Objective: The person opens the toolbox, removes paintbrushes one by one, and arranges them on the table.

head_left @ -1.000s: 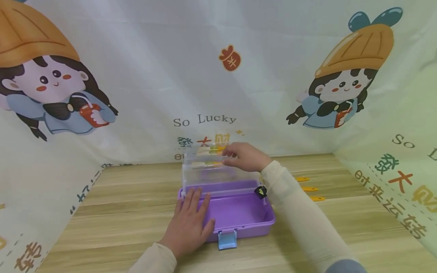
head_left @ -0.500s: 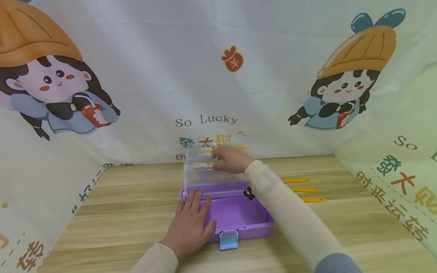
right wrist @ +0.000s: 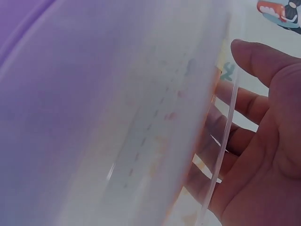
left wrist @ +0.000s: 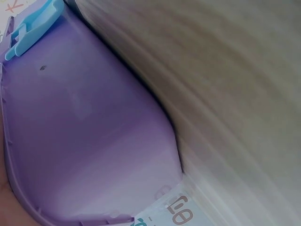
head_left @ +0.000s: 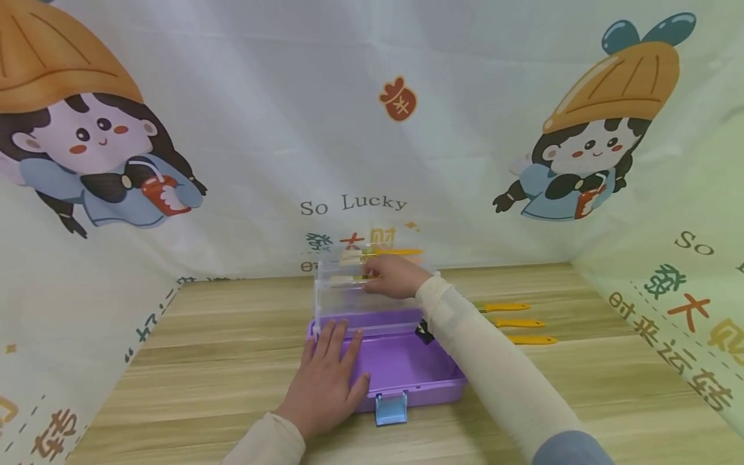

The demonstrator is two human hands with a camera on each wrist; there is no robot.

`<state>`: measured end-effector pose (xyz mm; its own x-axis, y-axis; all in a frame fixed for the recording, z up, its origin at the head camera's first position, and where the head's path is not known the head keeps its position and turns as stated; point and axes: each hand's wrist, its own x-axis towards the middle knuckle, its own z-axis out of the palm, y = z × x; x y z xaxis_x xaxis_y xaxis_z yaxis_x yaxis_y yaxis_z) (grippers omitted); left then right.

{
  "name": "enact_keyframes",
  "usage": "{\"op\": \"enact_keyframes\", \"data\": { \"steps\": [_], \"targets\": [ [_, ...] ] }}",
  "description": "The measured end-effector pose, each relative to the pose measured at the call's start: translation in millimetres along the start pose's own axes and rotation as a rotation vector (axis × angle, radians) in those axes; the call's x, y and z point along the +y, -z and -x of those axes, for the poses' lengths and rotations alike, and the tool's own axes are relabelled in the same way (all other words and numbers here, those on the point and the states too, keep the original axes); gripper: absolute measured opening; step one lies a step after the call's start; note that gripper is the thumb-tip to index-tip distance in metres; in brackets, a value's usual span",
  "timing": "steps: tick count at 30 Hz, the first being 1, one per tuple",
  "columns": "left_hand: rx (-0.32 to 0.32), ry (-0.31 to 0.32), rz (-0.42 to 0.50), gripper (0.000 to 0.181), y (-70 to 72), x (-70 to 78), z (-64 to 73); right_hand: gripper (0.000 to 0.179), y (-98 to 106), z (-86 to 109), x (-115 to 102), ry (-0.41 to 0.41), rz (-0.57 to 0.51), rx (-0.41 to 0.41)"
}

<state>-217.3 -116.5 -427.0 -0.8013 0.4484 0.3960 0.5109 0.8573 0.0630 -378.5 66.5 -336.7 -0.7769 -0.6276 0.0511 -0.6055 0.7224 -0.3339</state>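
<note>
A purple plastic box (head_left: 401,358) stands open, its clear tiered trays (head_left: 340,300) raised along the back. My left hand (head_left: 325,381) lies with straight fingers over the box's left rim. My right hand (head_left: 396,276) is at the trays, fingertips beside a flat paintbrush (head_left: 341,281) in the lower tier; that brush's handle is hidden by the hand. More brushes, with yellow handles (head_left: 401,252), lie in the upper tier. In the right wrist view, the fingers reach behind the clear tray wall (right wrist: 225,136), with the thumb (right wrist: 263,61) apart from them.
Several yellow-handled brushes (head_left: 526,323) lie on the wooden table (head_left: 232,336) to the right of the box, partly covered by the right sleeve. A light-blue latch (head_left: 392,409) hangs at the box front. A black tag (head_left: 423,330) is near the right hinge. A printed cloth (head_left: 273,129) surrounds the table.
My right hand has moved left along the trays, then a little lower. The upper brush handles now show above it. The left hand stays in place on the box.
</note>
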Motion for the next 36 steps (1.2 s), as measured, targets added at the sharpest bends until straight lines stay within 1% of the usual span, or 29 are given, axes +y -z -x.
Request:
{"op": "enact_keyframes", "data": {
  "steps": [5,7,17,26,36],
  "targets": [
    [-0.008,0.006,-0.007,0.066,-1.0,-0.3,-0.7,0.033,-1.0,1.2,2.5,0.013,0.01,0.024],
    [-0.007,0.005,-0.013,0.066,-1.2,-0.7,-0.5,0.033,-1.3,1.8,2.6,0.019,0.012,0.026],
    [0.004,0.0,-0.026,0.066,-0.1,-1.1,-0.9,0.042,-1.9,3.1,5.2,-0.002,-0.01,-0.021],
    [0.018,0.002,0.001,0.064,-0.7,1.1,0.9,0.043,-4.9,4.2,5.3,-0.003,-0.029,-0.019],
    [0.011,0.003,-0.006,0.065,-0.3,0.7,-0.3,0.048,-4.0,3.8,5.4,-0.023,-0.01,-0.042]
  ]
}}
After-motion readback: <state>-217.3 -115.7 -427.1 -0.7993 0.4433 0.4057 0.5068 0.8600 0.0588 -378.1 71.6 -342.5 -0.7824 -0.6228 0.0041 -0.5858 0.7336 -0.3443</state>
